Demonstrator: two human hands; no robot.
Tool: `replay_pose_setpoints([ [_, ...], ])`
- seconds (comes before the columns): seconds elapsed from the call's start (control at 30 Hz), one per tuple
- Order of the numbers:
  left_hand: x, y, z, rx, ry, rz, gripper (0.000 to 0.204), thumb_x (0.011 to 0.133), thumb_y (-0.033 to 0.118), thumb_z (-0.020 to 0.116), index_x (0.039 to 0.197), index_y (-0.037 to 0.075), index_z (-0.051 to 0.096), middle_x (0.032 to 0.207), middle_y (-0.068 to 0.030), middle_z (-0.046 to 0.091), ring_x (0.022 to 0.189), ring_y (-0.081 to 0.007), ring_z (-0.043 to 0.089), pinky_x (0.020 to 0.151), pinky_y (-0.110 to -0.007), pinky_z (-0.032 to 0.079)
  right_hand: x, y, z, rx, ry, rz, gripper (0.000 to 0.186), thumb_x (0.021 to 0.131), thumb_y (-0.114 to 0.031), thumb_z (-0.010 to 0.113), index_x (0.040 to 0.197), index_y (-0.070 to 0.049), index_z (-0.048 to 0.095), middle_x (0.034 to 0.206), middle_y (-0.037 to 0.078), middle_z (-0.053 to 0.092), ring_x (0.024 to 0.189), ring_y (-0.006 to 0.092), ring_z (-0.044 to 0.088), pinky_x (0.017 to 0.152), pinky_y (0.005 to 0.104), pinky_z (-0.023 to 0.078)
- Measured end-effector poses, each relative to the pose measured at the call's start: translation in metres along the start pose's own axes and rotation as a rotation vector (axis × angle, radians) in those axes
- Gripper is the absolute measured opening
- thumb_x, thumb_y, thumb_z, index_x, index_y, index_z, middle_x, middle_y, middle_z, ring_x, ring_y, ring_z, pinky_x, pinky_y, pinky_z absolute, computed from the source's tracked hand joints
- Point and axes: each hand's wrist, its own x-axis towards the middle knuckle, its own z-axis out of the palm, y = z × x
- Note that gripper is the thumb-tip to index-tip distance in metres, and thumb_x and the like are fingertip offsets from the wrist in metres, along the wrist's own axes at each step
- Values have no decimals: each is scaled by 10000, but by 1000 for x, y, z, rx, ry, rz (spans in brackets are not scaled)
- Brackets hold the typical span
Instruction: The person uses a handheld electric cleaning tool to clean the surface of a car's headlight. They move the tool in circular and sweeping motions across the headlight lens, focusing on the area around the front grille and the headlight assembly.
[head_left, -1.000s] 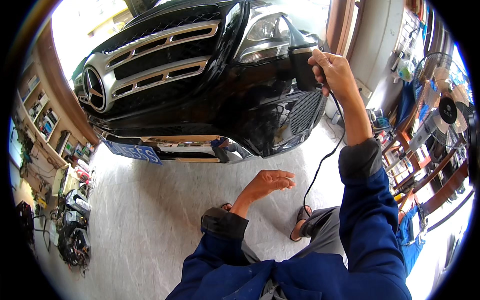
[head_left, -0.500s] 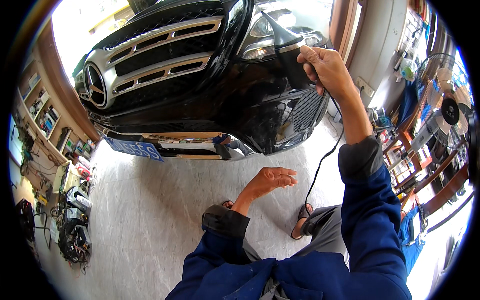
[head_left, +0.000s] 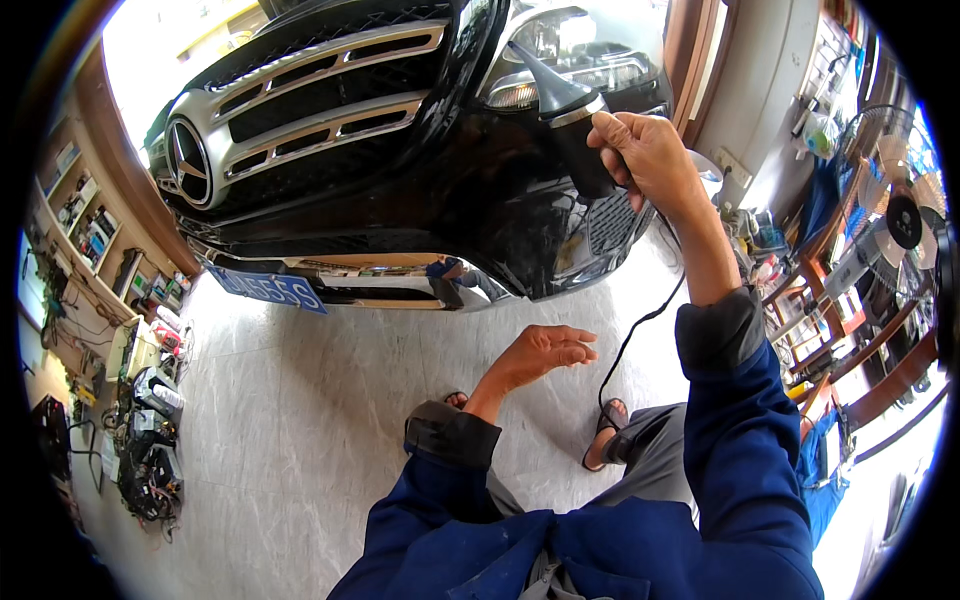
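Head cam: R hand (head_left: 650,160) grips blk corded tool (head_left: 583,155), nozzle (head_left: 552,85) in front of car headlight (head_left: 575,38), contact unclear; L hand (head_left: 543,352) hangs empty, fingers loosely curled. Cord (head_left: 648,318) drops by R foot (head_left: 601,450), so a step could snag it & jerk nozzle into the lamp.

Before me the glossy black car (head_left: 420,200) stands on the grey marbled floor (head_left: 330,400). Left of the car are light-brown wooden shelves (head_left: 97,222); right of it, the round wire-caged fan (head_left: 903,218). In my right fingers (head_left: 613,130), in front of the car, is the black cone-tipped tool (head_left: 580,148).
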Motion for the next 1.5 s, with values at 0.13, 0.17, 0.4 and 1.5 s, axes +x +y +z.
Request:
replay_pose_setpoints([
  [0.13, 1, -4, -1, 1, -4, 17, 460, 947, 362, 765, 1282, 51, 722, 1098, -112, 789, 1028, -183, 749, 882, -302, 583, -11, 3, 5, -9, -10, 35, 474, 1063, -417, 595, 912, 18, 704, 651, -16, 579, 537, 46, 534, 366, 221, 445],
  [0.17, 2, -5, -2, 2, -3, 22, 456, 946, 373, 763, 1274, 58, 729, 1101, -106, 789, 1027, -180, 749, 865, -299, 587, -15, 6, 6, -9, -11, 45, 472, 1062, -414, 596, 913, 21, 703, 653, -14, 582, 539, 47, 536, 366, 222, 445],
  [0.4, 6, -8, -10, -126, 298, 155, 843, 950, 447, 751, 1574, 33, 365, 1386, -197, 633, 1112, -230, 709, 847, -303, 581, -63, 36, 22, 182, 21, 103, 425, 1037, -373, 594, 870, 5, 688, 666, 15, 611, 535, 66, 568, 374, 224, 464],
  [1.5, -25, 178, -33, 963, 348, 315, 745, 836, 266, 866, 1445, 5, 524, 1376, -149, 627, 1229, -241, 624, 1060, -389, 509, -174, 68, -3, 551, 77, 267, 362, 1016, -319, 625, 824, -17, 677, 680, 23, 621, 613, 104, 616, 549, 266, 554],
])
